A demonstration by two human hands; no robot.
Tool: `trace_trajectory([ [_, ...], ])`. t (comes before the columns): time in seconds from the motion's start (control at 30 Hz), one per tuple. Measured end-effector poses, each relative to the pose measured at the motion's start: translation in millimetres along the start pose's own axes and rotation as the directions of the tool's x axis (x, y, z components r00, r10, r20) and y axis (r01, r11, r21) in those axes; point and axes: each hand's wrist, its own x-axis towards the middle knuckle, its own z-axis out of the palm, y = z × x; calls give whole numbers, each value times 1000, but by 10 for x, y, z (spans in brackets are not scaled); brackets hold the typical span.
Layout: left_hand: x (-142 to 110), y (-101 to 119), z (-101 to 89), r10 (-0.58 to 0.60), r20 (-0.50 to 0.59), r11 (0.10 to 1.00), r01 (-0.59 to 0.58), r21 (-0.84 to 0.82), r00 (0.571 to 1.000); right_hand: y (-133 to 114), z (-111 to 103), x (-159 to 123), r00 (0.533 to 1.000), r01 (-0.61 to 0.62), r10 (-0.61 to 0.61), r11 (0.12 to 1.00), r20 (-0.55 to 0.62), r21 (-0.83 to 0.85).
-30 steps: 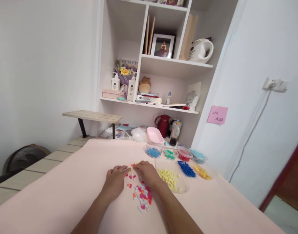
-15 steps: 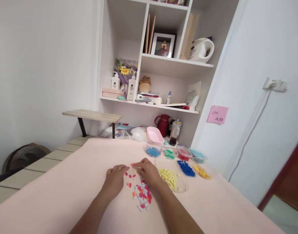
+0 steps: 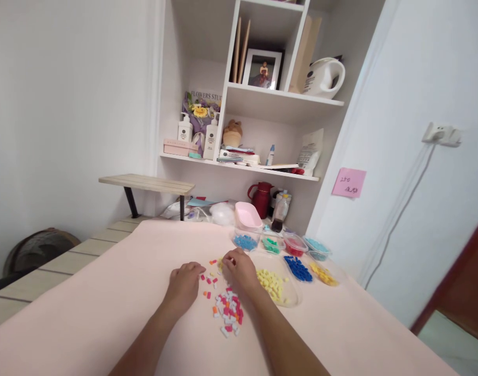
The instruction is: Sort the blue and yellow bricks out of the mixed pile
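My left hand point(image 3: 184, 284) rests on the pink cloth point(image 3: 106, 292), its fingers loosely bent toward a few small pink pieces point(image 3: 208, 280); I see nothing held in it. Small yellow pieces point(image 3: 219, 263) lie right at the fingertips of my right hand point(image 3: 239, 269). Its fingers are bent together, and what they pinch, if anything, is hidden. Orange and pink pieces point(image 3: 213, 261) lie just beyond, between the hands. Nearer to me, a loose pile of white, pink and orange pieces point(image 3: 229, 310) spreads beside my right wrist.
A clear tray point(image 3: 296, 297) of pale yellow pieces stands right of my right hand. Behind it are tubs of blue point(image 3: 246, 242), green point(image 3: 271, 245) and red pieces point(image 3: 295, 244), with dark blue pieces point(image 3: 298, 269) alongside. A pink box point(image 3: 248, 215) and a red jug point(image 3: 261, 199) stand farther back.
My right hand has drawn slightly back to the right and its fingers have curled in, uncovering orange and yellow pieces. My left hand has barely shifted.
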Motion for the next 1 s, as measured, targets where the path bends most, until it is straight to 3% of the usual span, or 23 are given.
trace_trajectory([
  [0.17,6,-7,-2,-1,-5,1000,1,-7,1000,47,-105,5,999,-26,24,997,-29,-77],
  [0.33,-1,13,-19,-2,-4,1000,2,-6,1000,27,-141,-18,999,-13,16,997,30,-75],
  [0.53,3,21,-20,-5,-15,1000,5,-7,1000,-118,-15,-63,988,73,-72,997,140,0],
  [0.73,12,-1,0,3,-14,1000,-3,-9,1000,-250,116,-91,973,160,-137,980,186,-119],
  [0.87,15,-10,7,4,-16,1000,-4,-9,1000,-262,126,-63,977,153,-133,982,168,-111],
  [1.0,13,-13,10,-1,-18,1000,0,-14,1000,-139,-106,8,994,104,-104,995,46,10],
])
